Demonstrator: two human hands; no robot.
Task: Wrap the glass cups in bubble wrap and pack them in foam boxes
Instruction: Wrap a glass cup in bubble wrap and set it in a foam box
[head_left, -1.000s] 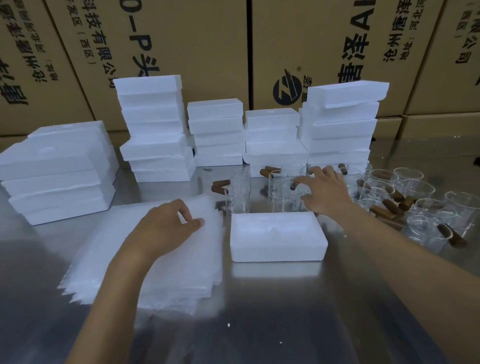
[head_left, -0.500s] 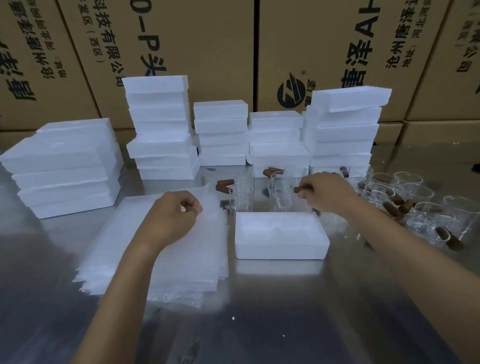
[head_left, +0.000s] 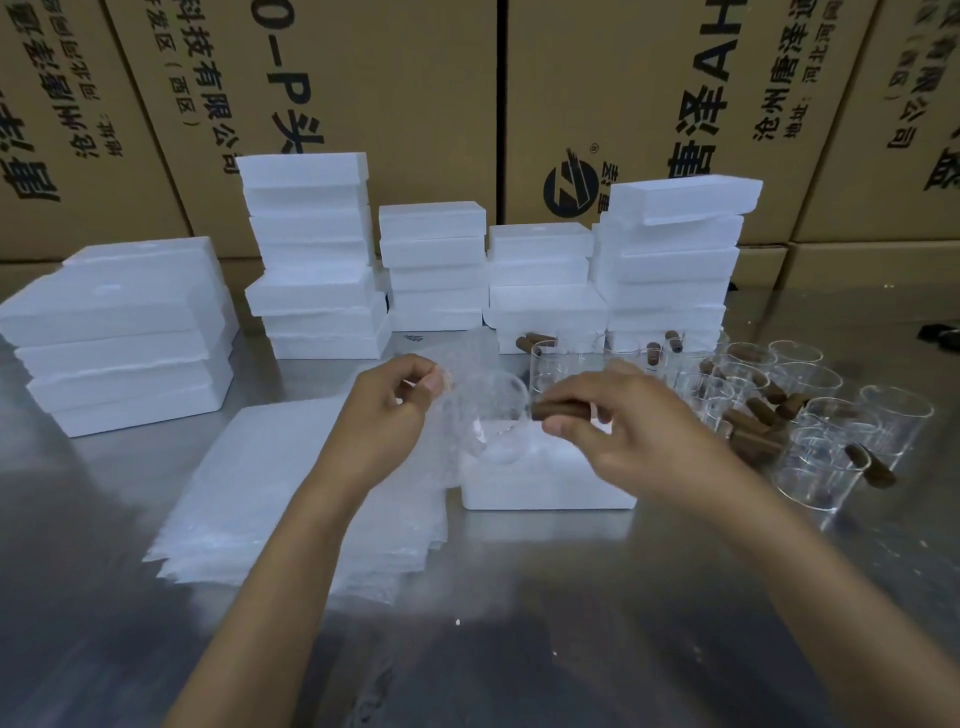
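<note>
At frame centre, a clear glass cup (head_left: 493, 421) is gripped by its brown wooden handle (head_left: 561, 410) in the right hand (head_left: 628, 431). A translucent bubble-wrap sheet (head_left: 457, 364) is pinched by the left hand (head_left: 395, 410), just left of the cup.

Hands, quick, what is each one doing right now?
Left hand: pinching a bubble wrap sheet.
Right hand: gripping a glass cup by its brown handle.

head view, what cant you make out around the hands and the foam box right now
- Foam box: head view, its far part is covered by the right hand and the glass cup; whether it has a lid cannot be told.
- Bubble wrap sheet: clear and blurred, its edges are lost against the cup.
- Left hand: its fingertips pinch the sheet, the exact contact is blurred.
- Brown handle: mostly under the right fingers.
</note>
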